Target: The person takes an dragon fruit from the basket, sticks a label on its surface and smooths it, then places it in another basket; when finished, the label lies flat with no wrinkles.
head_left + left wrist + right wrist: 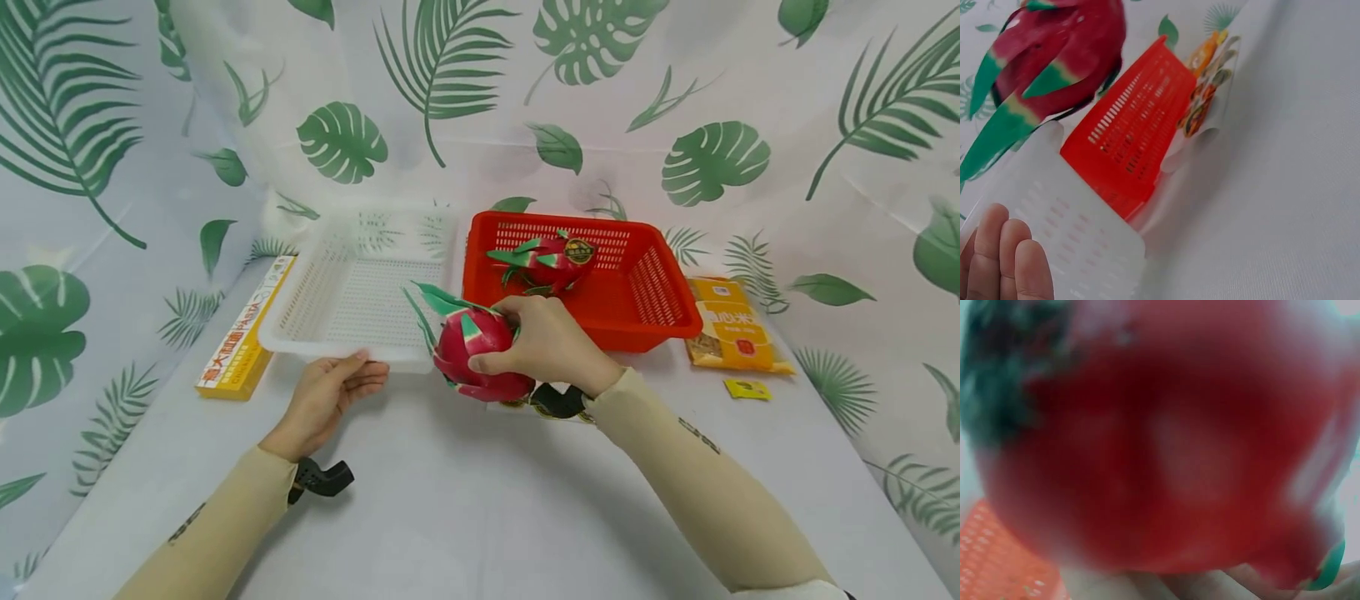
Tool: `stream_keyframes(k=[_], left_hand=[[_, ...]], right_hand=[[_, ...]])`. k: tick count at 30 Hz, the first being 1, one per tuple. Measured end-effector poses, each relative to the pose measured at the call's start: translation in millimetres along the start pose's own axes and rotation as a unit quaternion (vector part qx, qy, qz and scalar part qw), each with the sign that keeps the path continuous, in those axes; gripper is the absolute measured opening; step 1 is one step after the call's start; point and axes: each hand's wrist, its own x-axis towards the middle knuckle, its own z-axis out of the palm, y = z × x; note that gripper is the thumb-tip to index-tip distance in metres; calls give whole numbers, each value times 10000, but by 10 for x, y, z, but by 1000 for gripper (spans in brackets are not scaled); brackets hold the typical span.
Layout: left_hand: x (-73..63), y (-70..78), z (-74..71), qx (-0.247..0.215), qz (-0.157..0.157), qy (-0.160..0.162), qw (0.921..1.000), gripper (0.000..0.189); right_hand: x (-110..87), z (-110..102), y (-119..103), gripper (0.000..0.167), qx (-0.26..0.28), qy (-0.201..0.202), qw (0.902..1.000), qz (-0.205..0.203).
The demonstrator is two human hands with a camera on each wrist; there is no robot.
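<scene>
My right hand [551, 342] grips a dragon fruit [480, 346] with pink-red skin and green leafy tips. It holds the fruit in the air in front of the gap between two baskets, leaves pointing up and left. The right wrist view is filled by this dragon fruit [1172, 450], blurred, with fingers under it. On the left, my left hand [330, 396] holds the front rim of a white plastic basket [300, 343], thumb over the edge and fingers [1032, 269] against its outer wall. A second dragon fruit [551, 260] with a dark round label lies in the red basket [637, 333].
Left of the white basket lies a yellow pasta box [243, 333]. A yellow-orange food packet [731, 325] and a small yellow sachet [747, 389] are on the right. Partly hidden behind the right wrist is a flat printed item [1200, 106] by the red basket. Leaf-patterned cloth stands behind.
</scene>
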Motion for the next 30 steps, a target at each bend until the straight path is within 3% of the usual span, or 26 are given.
stream_keyframes(k=[15,22,30], left_hand=[[-2,-19,-8,-92,91,-11,9999,19],[-11,-13,4,-53,112,12,9999,20],[-7,-14,22,-115,115,27,9999,20]], right_hand=[[-658,139,554,77,-204,-442,9983,-323],[-823,216,681,80,-340,-834,9958,-169],[-966,208,793,82,-588,-1442,9871,-360]])
